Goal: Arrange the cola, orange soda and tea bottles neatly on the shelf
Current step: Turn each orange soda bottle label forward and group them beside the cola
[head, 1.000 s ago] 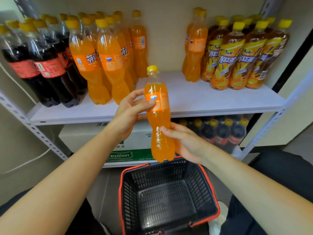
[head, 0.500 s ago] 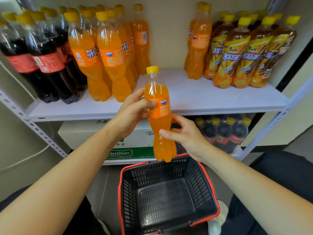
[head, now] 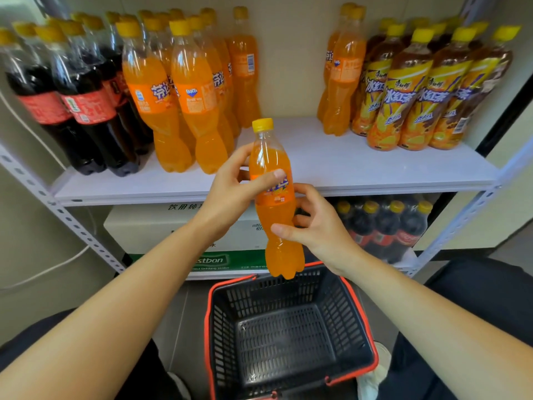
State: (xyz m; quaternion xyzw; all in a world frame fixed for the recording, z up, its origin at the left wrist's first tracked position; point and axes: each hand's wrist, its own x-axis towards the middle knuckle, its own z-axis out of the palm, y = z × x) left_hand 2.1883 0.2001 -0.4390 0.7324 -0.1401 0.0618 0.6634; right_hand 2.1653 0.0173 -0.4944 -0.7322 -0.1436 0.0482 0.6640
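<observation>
Held orange soda bottle (head: 275, 197): upright in front of shelf (head: 346, 166) edge, not yet shelved.
Left grip (head: 230, 194) wrapped round label, right grip (head: 320, 229) pinching lower body.
On shelf: cola (head: 72, 105) left, orange soda row (head: 184, 105) next, tea (head: 418, 96) right. Two stray orange bottles (head: 340, 82) beside tea, gap mid-shelf.
Basket (head: 282, 342) below shelf holds nothing, so likely last bottle. Strays probably still need moving.

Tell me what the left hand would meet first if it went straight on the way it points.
The left hand, gripping the orange soda bottle, points at the bare middle of the shelf. No standing bottle is in that line; the shelf's front edge probably comes first, though depth is unclear.
</observation>
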